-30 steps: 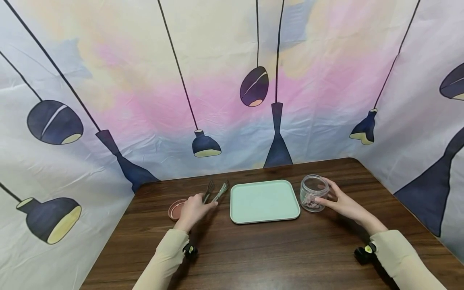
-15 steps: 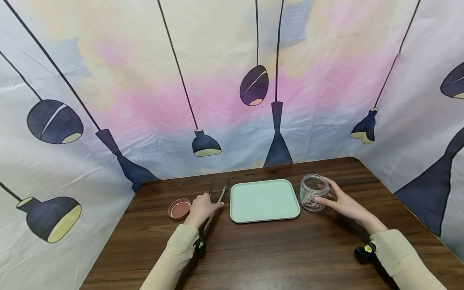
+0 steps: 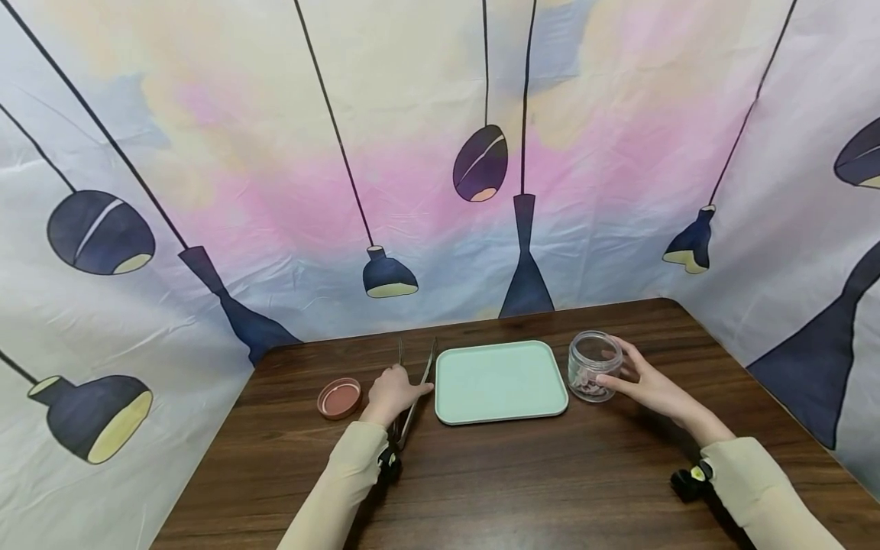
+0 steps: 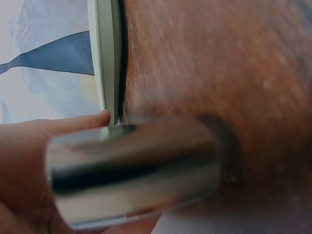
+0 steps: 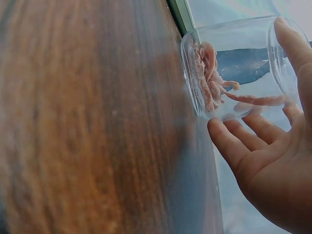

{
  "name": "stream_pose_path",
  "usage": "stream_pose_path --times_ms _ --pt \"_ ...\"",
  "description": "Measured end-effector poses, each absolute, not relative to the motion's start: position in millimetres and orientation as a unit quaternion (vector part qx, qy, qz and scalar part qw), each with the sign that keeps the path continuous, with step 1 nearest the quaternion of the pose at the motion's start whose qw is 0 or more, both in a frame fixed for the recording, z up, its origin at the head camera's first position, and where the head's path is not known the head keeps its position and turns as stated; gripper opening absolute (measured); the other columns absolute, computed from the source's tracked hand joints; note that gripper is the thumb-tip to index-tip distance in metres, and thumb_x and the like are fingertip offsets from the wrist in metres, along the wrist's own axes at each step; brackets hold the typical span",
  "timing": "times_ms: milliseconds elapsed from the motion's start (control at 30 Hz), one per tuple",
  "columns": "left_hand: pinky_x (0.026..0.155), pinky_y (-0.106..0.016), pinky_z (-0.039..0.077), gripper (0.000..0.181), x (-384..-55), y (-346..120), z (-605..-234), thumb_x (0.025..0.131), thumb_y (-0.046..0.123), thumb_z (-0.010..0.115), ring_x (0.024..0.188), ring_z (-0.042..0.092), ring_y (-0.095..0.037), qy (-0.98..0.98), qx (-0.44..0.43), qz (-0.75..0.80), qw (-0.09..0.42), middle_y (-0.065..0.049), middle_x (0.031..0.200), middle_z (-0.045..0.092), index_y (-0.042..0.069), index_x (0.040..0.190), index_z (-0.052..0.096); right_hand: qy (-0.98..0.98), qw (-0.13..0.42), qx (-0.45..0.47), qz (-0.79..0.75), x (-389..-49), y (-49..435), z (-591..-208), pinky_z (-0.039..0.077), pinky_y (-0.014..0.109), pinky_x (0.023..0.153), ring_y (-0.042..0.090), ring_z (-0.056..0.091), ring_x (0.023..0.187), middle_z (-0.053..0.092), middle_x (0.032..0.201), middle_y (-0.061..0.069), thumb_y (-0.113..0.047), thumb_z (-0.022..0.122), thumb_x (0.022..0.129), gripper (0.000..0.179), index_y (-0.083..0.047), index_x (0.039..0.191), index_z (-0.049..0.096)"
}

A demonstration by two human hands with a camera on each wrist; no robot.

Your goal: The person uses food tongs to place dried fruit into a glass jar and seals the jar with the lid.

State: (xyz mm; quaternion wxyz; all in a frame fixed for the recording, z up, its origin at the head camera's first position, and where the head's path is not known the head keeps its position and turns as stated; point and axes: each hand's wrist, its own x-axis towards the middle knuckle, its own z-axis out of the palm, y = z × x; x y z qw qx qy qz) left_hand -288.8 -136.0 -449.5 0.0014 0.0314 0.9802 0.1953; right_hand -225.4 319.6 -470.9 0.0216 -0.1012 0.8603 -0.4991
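In the head view my left hand [image 3: 393,393] holds metal tongs [image 3: 410,418] whose two arms stand spread, tips pointing away from me. The left wrist view shows their shiny bent end [image 4: 136,170] close to the camera, partly covering the hand. My right hand [image 3: 642,386] is curled round the right side of a clear jar [image 3: 584,359], thumb on one side and fingers on the other. Wrinkled pinkish strips [image 5: 208,78] lie at the jar's bottom, one reaching up toward the mouth. The jar is uncapped and upright on the table.
A pale green rectangular tray [image 3: 502,382] lies between the hands, the jar close to its right edge. To the left of my left hand sits a round reddish lid [image 3: 340,399]. The dark wooden table [image 3: 522,489] ends at a painted cloth backdrop [image 3: 426,191].
My left hand has shifted right, toward the tray, and the tongs have turned with their bent end now nearer me. More of the reddish lid shows. The right hand and jar look unmoved.
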Motion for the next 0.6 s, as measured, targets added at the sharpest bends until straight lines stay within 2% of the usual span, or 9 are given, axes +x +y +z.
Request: stream_pose_path --times_ms 167,333,600 --pt "0.042 -0.032 0.034 0.082 -288.2 -135.0 -448.8 0.089 0.051 0.074 0.049 0.052 -0.022 0.985 0.023 0.17 0.004 -0.028 0.105 0.065 -0.017 0.131 0.054 0.86 0.02 -0.1 -0.499 -224.7 319.9 -471.2 0.027 0.07 0.107 0.057 0.018 0.144 0.024 0.159 0.029 -0.037 0.067 0.099 0.095 -0.012 0.163 0.001" --pt "0.043 -0.033 0.036 0.082 -287.0 -134.7 -448.7 0.09 0.052 0.072 0.052 0.053 -0.023 0.987 0.022 0.159 0.006 -0.032 0.116 0.061 -0.017 0.129 0.055 0.863 0.021 -0.096 -0.496 -225.0 320.1 -471.0 0.027 0.071 0.106 0.057 0.017 0.144 0.025 0.159 0.029 -0.039 0.066 0.099 0.095 -0.013 0.163 0.001" --pt "0.051 -0.039 0.047 0.089 -284.8 -137.8 -447.0 0.09 0.056 0.07 0.061 0.059 -0.028 0.988 0.03 0.152 0.008 -0.034 0.128 0.056 -0.018 0.135 0.05 0.861 0.023 -0.096 -0.499 -225.6 319.9 -471.3 0.027 0.071 0.107 0.057 0.017 0.144 0.025 0.16 0.029 -0.038 0.067 0.098 0.095 -0.013 0.163 0.001"
